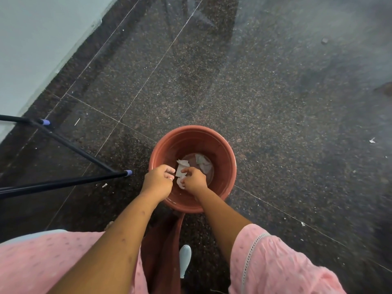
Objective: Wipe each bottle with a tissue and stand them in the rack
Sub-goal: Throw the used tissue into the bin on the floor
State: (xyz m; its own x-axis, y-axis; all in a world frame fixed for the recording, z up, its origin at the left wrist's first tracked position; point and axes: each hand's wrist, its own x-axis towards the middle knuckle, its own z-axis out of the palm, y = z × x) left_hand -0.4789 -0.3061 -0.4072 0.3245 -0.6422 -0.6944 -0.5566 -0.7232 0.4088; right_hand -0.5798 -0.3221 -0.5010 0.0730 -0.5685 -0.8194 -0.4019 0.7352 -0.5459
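A crumpled white tissue (180, 172) hangs over the mouth of a reddish-brown plastic bucket (224, 153) on the floor. My right hand (194, 180) pinches its right side between thumb and fingers. My left hand (159, 180) has its fingers curled, and the fingertips meet the tissue's left edge. Another used tissue (204, 164) lies on the bucket's bottom. No bottle shows in this view.
Black metal legs with blue end caps (128, 172) reach in from the left, near a pale wall (31, 49). Dark speckled stone floor (275, 102) surrounds the bucket. Dark red cloth (163, 251) and a pale blue-white object (185, 259) lie below the bucket, between my pink sleeves.
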